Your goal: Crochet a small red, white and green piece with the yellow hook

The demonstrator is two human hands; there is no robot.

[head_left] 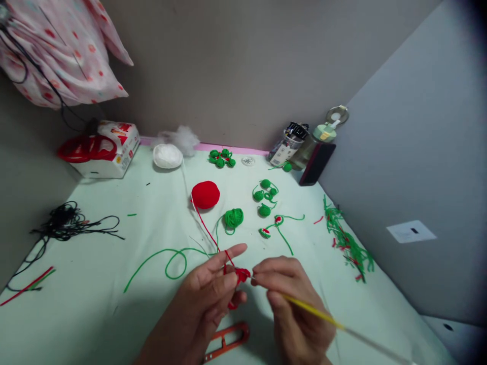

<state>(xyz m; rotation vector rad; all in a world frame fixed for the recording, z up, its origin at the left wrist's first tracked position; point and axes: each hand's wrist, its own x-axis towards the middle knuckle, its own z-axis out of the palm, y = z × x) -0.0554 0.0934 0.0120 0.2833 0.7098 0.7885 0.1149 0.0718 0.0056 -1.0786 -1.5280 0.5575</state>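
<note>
My left hand (pixel 213 291) pinches a small red crochet piece (pixel 242 275) between thumb and fingers. Red yarn runs over its raised index finger from a red yarn ball (pixel 206 195) farther back. My right hand (pixel 299 299) grips a crochet hook (pixel 312 309) with a yellow handle, its tip at the red piece. Below the hands lies an orange-handled tool (pixel 228 340), partly hidden by my left wrist. A green yarn ball (pixel 234 218) sits beyond my fingers, its loose strand curling left.
Small green crocheted balls (pixel 264 210) lie in groups behind my right hand. Green and red yarn scraps (pixel 348 243) line the right edge; black cord (pixel 66 223) is at left. A white yarn ball (pixel 167 156), a box (pixel 114 152), a pen holder (pixel 287 144) and a phone (pixel 317 163) stand at the back.
</note>
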